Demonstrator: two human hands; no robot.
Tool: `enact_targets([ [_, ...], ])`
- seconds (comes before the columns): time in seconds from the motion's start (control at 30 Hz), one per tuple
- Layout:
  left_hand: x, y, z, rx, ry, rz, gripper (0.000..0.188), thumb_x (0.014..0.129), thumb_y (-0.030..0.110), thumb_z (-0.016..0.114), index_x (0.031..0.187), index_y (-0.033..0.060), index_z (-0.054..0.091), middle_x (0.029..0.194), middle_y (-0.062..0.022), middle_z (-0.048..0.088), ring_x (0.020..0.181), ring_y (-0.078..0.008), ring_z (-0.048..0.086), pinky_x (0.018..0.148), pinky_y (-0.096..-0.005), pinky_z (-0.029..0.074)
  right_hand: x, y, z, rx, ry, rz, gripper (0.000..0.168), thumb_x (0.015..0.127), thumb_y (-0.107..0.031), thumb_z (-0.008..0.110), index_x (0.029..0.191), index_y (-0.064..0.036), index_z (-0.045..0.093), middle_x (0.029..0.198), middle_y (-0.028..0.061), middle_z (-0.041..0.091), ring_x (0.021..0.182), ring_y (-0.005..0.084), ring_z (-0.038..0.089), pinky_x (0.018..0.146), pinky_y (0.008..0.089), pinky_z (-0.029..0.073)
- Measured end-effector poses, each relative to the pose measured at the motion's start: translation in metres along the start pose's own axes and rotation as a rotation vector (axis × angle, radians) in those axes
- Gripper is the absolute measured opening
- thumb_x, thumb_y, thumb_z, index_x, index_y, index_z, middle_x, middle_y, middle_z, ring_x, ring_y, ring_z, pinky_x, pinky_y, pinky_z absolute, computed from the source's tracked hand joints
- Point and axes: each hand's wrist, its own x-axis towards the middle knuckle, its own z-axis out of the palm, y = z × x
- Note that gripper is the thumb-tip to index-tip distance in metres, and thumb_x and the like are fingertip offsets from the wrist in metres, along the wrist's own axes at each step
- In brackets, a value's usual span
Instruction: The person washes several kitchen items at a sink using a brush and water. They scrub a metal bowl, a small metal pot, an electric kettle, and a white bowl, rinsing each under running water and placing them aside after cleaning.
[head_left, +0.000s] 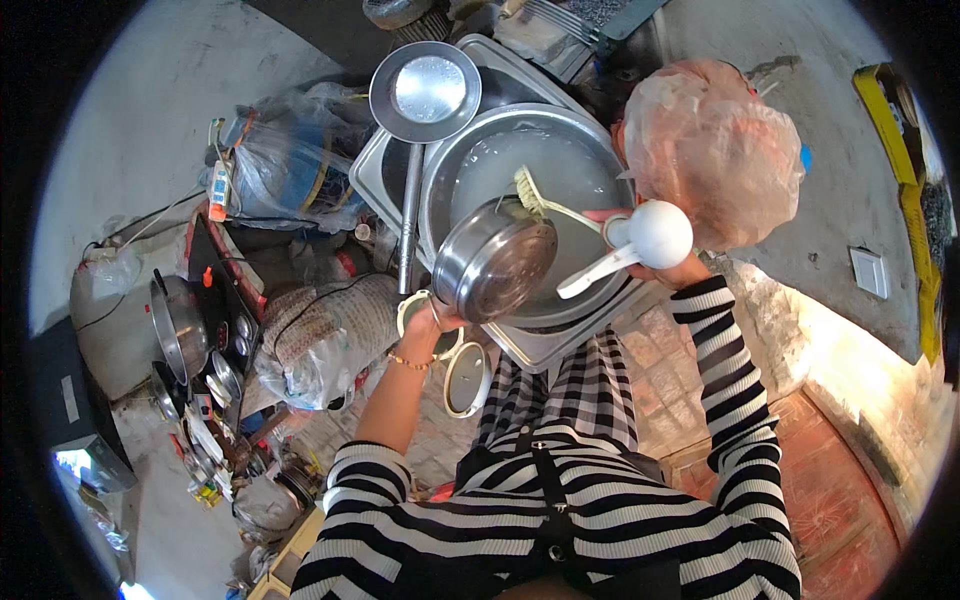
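Observation:
My left hand (435, 322) grips the near-left edge of a stainless steel pot (499, 259). The pot is tilted over the basin, its brown-stained base facing up. In my right hand (667, 270) is a dish brush (574, 214) with a pale handle, its bristles against the pot's far side. A white plastic fitting with a round knob and lever (660, 234), possibly a tap, covers part of that hand; I cannot tell whether the hand touches it. Below is a large metal basin (525, 112) of cloudy water, set in a stainless steel sink (525, 356).
A long-handled metal pan (425, 91) rests across the sink's left side. Right of the basin is a bulky plastic-wrapped object (712, 154). Sacks (330, 322), a wok (180, 330) and piled kitchenware crowd the left. Two round pale-rimmed items (466, 379) are near my left wrist.

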Motion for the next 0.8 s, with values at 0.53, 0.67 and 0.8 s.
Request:
enact_targets([
  [0.53, -0.025, 0.057, 0.044, 0.405, -0.208, 0.111, 0.026, 0.086, 0.008, 0.058, 0.111, 0.0024, 0.058, 0.097, -0.0039, 0.064, 0.086, -0.0106, 0.06, 0.076, -0.0252, 0.05, -0.007, 0.0, 0.046, -0.542, 0.287, -0.202, 0.031, 0.084, -0.012, 0.059, 0.113, -0.004, 0.059, 0.085, 0.0101, 0.065, 0.074, 0.0153, 0.058, 0.068, 0.0283, 0.046],
  [0.67, -0.037, 0.049, 0.072, 0.511, -0.241, 0.3, 0.027, 0.088, 0.01, 0.056, 0.114, 0.0023, 0.057, 0.096, -0.0024, 0.064, 0.082, -0.0096, 0.06, 0.072, -0.0229, 0.051, -0.058, -0.025, 0.084, -0.388, 0.139, -0.4, 0.029, 0.085, -0.008, 0.06, 0.113, -0.003, 0.06, 0.097, 0.0093, 0.065, 0.083, 0.0123, 0.057, 0.076, 0.026, 0.046],
  [0.8, -0.025, 0.051, 0.076, 0.794, -0.147, 0.32, 0.028, 0.09, 0.014, 0.053, 0.115, 0.0014, 0.056, 0.097, -0.0012, 0.063, 0.087, -0.0071, 0.056, 0.077, -0.0225, 0.047, -0.032, -0.031, 0.053, -0.476, 0.147, -0.313, 0.028, 0.086, -0.01, 0.059, 0.113, -0.003, 0.06, 0.1, 0.0068, 0.064, 0.087, 0.012, 0.057, 0.079, 0.0259, 0.045],
])
